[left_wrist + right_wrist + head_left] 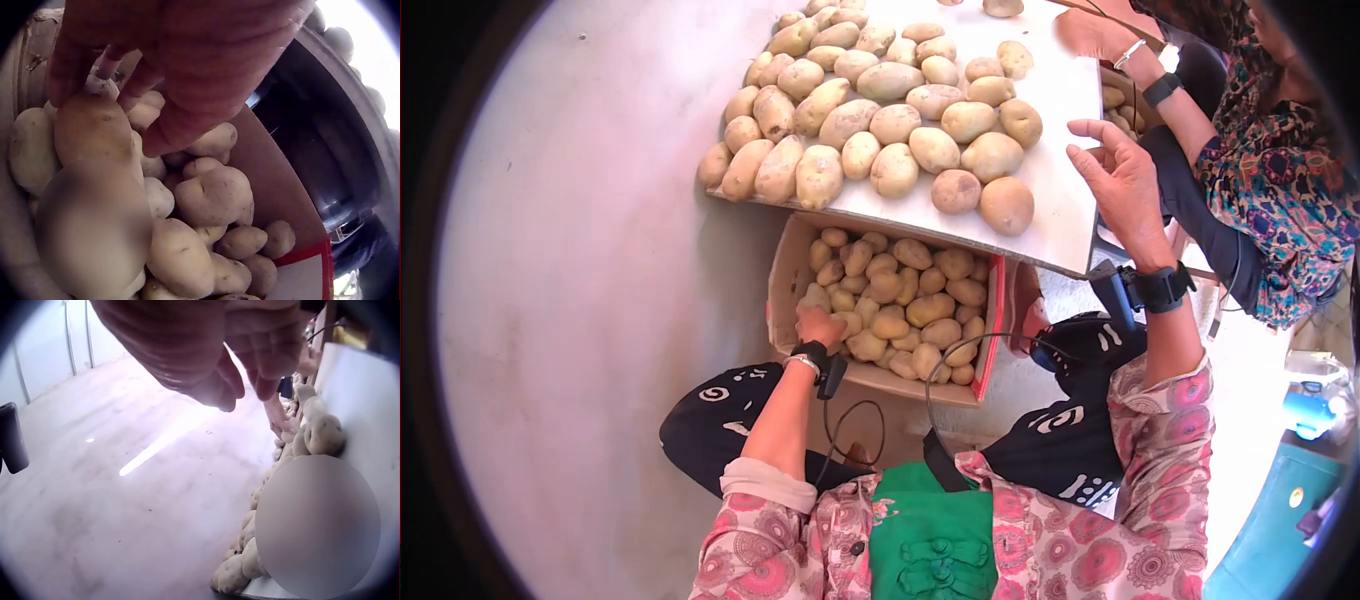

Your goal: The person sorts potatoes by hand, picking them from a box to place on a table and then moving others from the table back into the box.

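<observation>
In the head view my left hand [820,325] reaches into a cardboard box [880,383] of potatoes [930,308], at its left side. The left wrist view has those fingers pointing down among the potatoes, the thumb spread apart from them. A tan potato [94,128] lies right by the fingertips, and a paler one shows between the fingers. My right hand [1127,190] hovers at the right edge of a white board [1055,215], thumb and index finger apart, holding nothing. Potatoes [895,125] in rough rows cover much of that board; a large round one [1006,206] sits near its front edge.
Another person's hand [1095,35] is at the board's far right corner, beside a second container of potatoes [1113,97]. My knees flank the box, and a black cable [930,370] loops over it. A teal bin [1285,520] stands at lower right.
</observation>
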`<state>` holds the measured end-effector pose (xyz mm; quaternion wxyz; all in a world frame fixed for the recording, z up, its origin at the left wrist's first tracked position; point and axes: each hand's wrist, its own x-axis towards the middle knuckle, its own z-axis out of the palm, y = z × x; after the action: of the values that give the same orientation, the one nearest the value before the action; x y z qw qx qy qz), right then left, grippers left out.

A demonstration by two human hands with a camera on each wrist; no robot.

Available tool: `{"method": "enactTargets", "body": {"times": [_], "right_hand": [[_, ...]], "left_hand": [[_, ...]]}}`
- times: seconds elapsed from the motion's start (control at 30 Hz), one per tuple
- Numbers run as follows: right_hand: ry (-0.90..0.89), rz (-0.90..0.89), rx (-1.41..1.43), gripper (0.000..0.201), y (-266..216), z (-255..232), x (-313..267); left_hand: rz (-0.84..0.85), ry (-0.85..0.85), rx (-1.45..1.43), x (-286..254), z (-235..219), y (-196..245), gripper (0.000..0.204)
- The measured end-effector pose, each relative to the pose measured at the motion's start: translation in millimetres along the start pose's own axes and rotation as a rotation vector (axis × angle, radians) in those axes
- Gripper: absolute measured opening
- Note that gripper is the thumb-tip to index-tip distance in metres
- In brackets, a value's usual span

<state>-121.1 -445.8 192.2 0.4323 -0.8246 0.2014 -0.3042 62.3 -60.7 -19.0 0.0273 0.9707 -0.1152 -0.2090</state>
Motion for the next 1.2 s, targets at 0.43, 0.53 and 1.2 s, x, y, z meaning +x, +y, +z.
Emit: {"method": "enactTargets", "body": {"times": [0.43, 0.53, 1.2], "right_hand": [[-0.590, -0.256, 0.260, 0.027, -25.3, 75.1, -55.2], [-0.578, -0.414, 0.168, 0.032, -24.3, 97.0, -76.8], [0.034, 0.225, 0.087, 0.060, 104.3, 17.2, 81.5]], "left_hand": [[0.103, -0.560, -0.785, -40.9, -22.3, 29.9, 0.048], [0.257, -0.410, -1.048, -86.6, -64.7, 69.7, 0.049], [0.313, -0.374, -1.373, -113.9, -107.2, 132.1, 0.043]]}}
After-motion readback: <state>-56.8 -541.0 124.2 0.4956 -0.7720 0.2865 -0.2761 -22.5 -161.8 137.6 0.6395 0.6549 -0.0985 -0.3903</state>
